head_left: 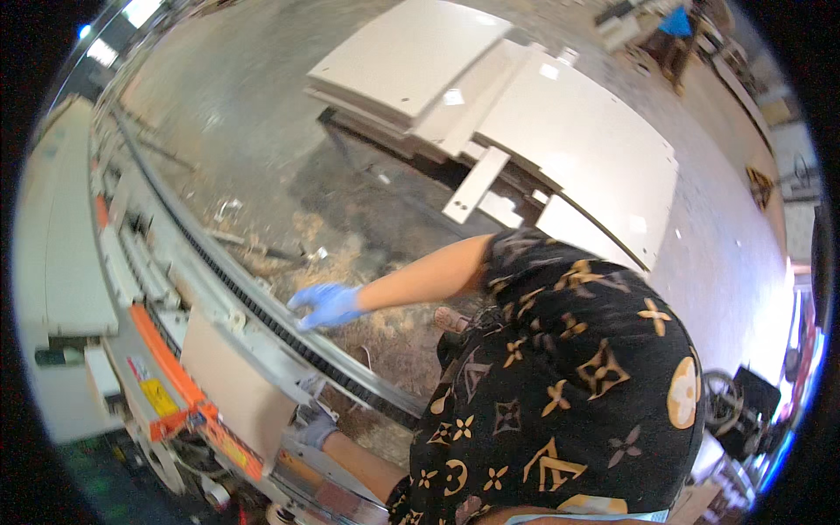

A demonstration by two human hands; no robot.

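My right hand (328, 304), in a blue glove, reaches out with its fingers apart and nothing in them. It hovers by the metal rail with a black ribbed track (262, 319). Lower down, my left hand (313, 427) wears a greyish-blue glove. It lies against the right edge of a pale flat panel (236, 376), beside a small metal fitting (313, 385). Its fingers are partly hidden, so their grip is unclear. The panel rests on the machine between the ribbed track and an orange guard strip (162, 350).
Flat white panels (577, 131) lie stacked low across the floor, with a narrow strip (475, 185) jutting out. The machine's pale housing (66, 236) runs along the left. Sawdust and scraps (337, 241) litter the concrete. A wheeled thing (726, 398) stands at the right.
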